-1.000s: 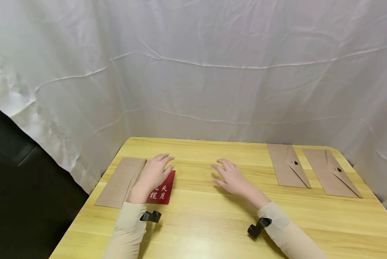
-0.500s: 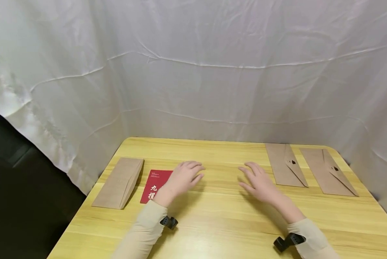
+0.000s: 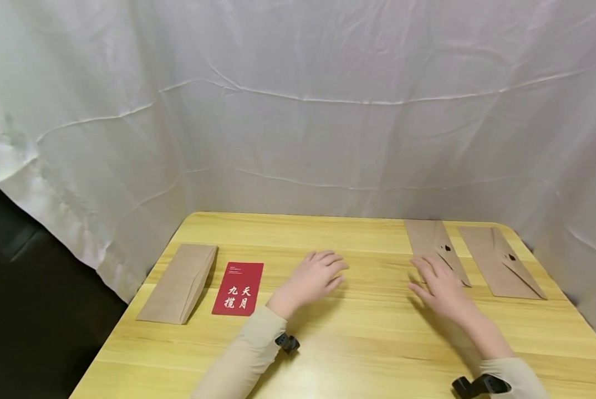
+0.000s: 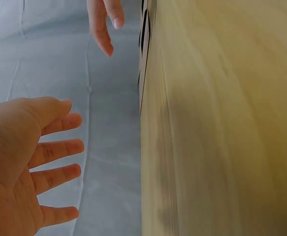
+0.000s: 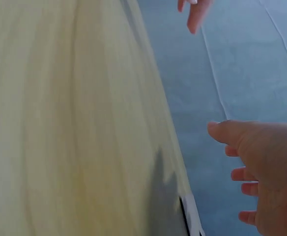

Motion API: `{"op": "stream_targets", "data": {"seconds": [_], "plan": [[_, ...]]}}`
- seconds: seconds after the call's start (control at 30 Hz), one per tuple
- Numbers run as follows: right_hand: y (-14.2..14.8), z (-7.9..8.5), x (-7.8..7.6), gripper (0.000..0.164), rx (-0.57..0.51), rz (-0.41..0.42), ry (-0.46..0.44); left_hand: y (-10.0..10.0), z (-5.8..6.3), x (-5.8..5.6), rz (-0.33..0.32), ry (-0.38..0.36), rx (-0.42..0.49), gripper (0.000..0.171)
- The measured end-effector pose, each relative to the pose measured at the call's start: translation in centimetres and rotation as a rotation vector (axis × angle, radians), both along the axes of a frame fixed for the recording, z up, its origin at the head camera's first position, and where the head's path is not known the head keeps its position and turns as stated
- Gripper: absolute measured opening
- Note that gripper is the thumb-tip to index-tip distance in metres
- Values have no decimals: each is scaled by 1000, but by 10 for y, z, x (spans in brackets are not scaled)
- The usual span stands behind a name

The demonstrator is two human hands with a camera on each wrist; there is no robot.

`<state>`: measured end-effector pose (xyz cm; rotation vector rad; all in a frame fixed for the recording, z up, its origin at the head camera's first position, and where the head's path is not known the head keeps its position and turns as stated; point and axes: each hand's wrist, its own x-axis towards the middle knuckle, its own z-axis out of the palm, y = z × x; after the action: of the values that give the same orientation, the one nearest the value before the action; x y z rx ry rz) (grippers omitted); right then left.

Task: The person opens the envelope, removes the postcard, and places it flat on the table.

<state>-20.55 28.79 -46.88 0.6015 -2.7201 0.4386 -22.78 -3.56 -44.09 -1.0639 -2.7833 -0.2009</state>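
Observation:
My left hand [image 3: 310, 280] hovers over the middle of the table, fingers spread and holding nothing; its palm and separated fingers show in the left wrist view. To its left lies a red card [image 3: 238, 288] with white Chinese characters, flat on the wood. My right hand [image 3: 441, 289] is above the table at the right, fingers relaxed, with its fingertips overlapping the lower part of a brown paper envelope [image 3: 424, 235] in the head view. Beside that envelope lies a second brown envelope [image 3: 492, 263], also with a dark mark at its flap.
At the table's left side lies another brown envelope [image 3: 178, 282], its right edge slightly raised. The wooden table [image 3: 357, 343] ends at a pale hanging curtain [image 3: 298, 138] behind. A black surface [image 3: 28, 299] borders the left.
Both hands have moved to the right, the left one away from the red card and the left envelope, uncovering them. The right hand has come up to the nearer right envelope.

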Motion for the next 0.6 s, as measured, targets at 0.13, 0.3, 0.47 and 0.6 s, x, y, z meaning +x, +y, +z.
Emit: {"op": "stream_targets", "data": {"seconds": [0.13, 0.3, 0.47, 0.6], "plan": [[22, -3, -5, 56, -14, -32, 12, 13, 0, -4, -15, 5, -13, 38], [44, -5, -8, 57, -27, -67, -33, 33, 1, -8, -36, -2, -43, 41], [61, -3, -9, 67, 15, -144, -204, 55, 3, -12, -43, -11, -69, 46], [73, -5, -9, 70, 14, -156, -282, 76, 3, -17, -52, -35, -75, 49]]}}
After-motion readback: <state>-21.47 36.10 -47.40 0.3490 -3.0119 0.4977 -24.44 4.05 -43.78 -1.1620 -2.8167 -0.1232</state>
